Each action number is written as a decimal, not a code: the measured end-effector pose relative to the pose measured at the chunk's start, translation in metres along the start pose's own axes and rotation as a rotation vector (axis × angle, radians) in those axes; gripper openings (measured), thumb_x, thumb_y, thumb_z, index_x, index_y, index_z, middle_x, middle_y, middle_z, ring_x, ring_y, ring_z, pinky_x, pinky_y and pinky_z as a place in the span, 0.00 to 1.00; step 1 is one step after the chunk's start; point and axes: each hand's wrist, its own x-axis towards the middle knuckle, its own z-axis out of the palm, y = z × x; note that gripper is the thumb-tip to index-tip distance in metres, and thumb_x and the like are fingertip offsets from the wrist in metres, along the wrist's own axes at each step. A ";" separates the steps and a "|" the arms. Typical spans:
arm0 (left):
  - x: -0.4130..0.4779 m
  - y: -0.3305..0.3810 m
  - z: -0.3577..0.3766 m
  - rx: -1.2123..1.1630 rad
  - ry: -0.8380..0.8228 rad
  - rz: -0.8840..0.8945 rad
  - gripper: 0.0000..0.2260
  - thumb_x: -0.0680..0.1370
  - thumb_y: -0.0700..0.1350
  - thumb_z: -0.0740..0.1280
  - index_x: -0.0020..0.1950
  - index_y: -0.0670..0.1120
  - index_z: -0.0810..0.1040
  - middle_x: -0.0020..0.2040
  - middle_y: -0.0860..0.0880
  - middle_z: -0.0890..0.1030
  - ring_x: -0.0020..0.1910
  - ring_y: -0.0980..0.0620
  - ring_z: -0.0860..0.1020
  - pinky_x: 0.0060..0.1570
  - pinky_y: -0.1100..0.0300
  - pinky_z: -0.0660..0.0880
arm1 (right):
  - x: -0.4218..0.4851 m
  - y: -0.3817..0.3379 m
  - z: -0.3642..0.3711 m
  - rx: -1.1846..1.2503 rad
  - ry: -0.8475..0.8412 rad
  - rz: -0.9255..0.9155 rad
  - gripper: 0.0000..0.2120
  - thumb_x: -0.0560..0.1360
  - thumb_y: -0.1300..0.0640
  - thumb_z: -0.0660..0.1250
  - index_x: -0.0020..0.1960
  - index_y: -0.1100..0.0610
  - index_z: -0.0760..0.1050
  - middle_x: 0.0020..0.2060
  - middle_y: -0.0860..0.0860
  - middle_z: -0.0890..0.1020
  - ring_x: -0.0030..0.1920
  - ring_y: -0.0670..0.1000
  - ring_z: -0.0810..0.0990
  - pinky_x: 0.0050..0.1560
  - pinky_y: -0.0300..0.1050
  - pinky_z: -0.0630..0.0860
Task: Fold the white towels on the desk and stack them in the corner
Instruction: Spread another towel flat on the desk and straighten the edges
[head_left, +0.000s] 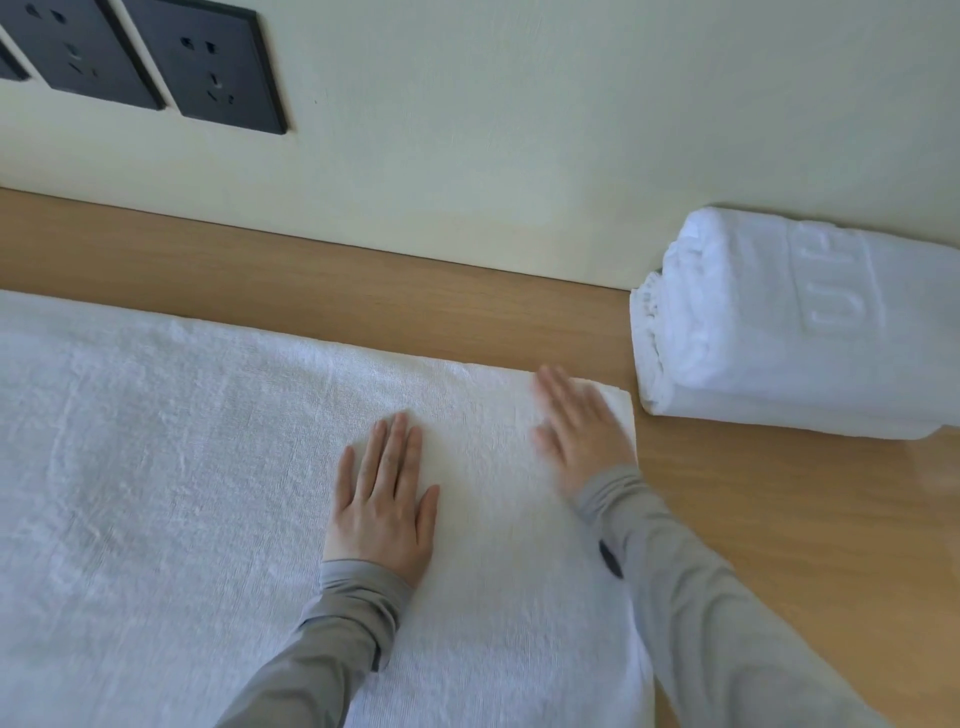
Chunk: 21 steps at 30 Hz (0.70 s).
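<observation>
A large white towel (182, 467) lies spread flat over the left and middle of the wooden desk (779, 519). My left hand (382, 499) rests flat on it, fingers straight, near the towel's right part. My right hand (582, 431), blurred by motion, lies flat with straight fingers at the towel's far right corner. A folded white towel stack (789, 332) with embossed letters sits at the back right of the desk against the wall, apart from both hands.
The cream wall (493, 130) runs along the desk's back edge. Dark wall sockets (208, 67) are set in it at upper left. Bare wood shows between the spread towel and the wall, and to the right in front of the folded stack.
</observation>
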 end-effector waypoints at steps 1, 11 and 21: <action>0.000 0.000 0.000 0.005 -0.005 0.001 0.26 0.78 0.53 0.49 0.74 0.43 0.62 0.74 0.46 0.62 0.73 0.46 0.60 0.71 0.46 0.54 | 0.004 0.016 -0.001 0.011 -0.025 0.071 0.28 0.80 0.45 0.40 0.76 0.54 0.41 0.76 0.48 0.43 0.76 0.47 0.41 0.76 0.48 0.41; 0.000 0.001 0.000 0.010 -0.009 -0.003 0.26 0.78 0.52 0.49 0.74 0.42 0.62 0.74 0.45 0.63 0.73 0.46 0.60 0.71 0.47 0.53 | -0.040 -0.108 -0.002 0.177 0.116 -0.124 0.28 0.80 0.47 0.45 0.75 0.62 0.56 0.75 0.56 0.58 0.76 0.54 0.53 0.74 0.54 0.52; -0.002 0.000 0.000 0.007 -0.023 0.000 0.27 0.79 0.53 0.47 0.76 0.44 0.56 0.76 0.47 0.58 0.75 0.47 0.56 0.73 0.46 0.51 | -0.089 -0.013 0.007 0.193 0.052 0.313 0.26 0.81 0.52 0.47 0.75 0.61 0.43 0.74 0.52 0.42 0.76 0.53 0.43 0.75 0.44 0.39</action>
